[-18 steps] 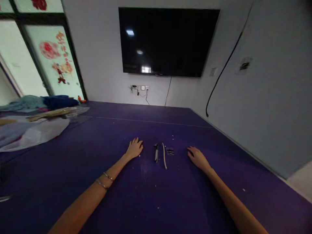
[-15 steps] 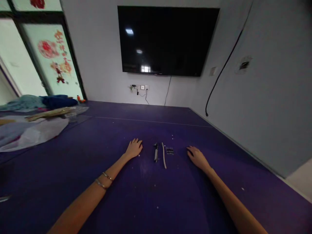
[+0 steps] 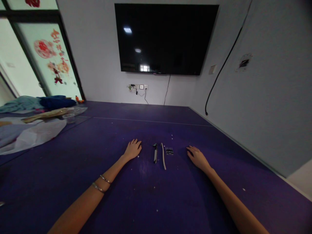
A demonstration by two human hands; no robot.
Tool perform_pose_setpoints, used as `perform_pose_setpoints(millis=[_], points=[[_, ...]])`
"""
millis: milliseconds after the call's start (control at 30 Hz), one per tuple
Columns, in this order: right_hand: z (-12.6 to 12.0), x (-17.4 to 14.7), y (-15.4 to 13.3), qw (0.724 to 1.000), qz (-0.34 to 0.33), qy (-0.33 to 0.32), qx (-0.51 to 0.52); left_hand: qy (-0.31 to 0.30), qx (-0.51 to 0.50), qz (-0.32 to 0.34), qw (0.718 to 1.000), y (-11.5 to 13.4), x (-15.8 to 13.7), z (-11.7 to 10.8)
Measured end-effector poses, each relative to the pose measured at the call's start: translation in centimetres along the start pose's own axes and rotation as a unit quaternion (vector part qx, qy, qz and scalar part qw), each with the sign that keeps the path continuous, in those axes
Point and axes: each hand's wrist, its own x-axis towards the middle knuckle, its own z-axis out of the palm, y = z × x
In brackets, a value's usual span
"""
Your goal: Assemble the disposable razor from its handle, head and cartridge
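My left hand (image 3: 133, 149) rests palm down on the purple surface (image 3: 146, 201), its fingers spread and nothing in them. Just right of it lies a slim black-and-grey tool (image 3: 155, 154) with a small crosswise head at its far end, shaped like a razor. Beside that is a thin, slightly curved pale stick (image 3: 163, 157), whose kind I cannot make out. A small clear packet (image 3: 169, 151) with dark contents lies right of the stick. Farther right, my right hand (image 3: 197, 157) is flat on the surface with fingers stretched out, touching none of these items.
At the left lie a white plastic sheet (image 3: 36, 138), a blue cloth (image 3: 58, 101) and a teal cloth (image 3: 21, 104). A small orange object (image 3: 78, 99) stands behind them. A black cable (image 3: 223, 68) hangs along the right wall. The television (image 3: 168, 39) is mounted ahead above sockets (image 3: 141, 86).
The view has shifted slightly. Both hands and the small items between them keep their places on the surface.
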Motion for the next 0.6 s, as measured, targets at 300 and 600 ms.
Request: perform_pose_setpoints(millis=[300,600], points=[[0.25,-0.04,0.13,1.000,0.002,0.007,0.007,0.004,-0.001,0.001,1.000,-0.07,-0.09,0.15],[0.16,-0.07,-0.01,1.000,-0.003,0.008,-0.001,0.006,0.000,0.000,1.000,-0.08,-0.10,0.26]])
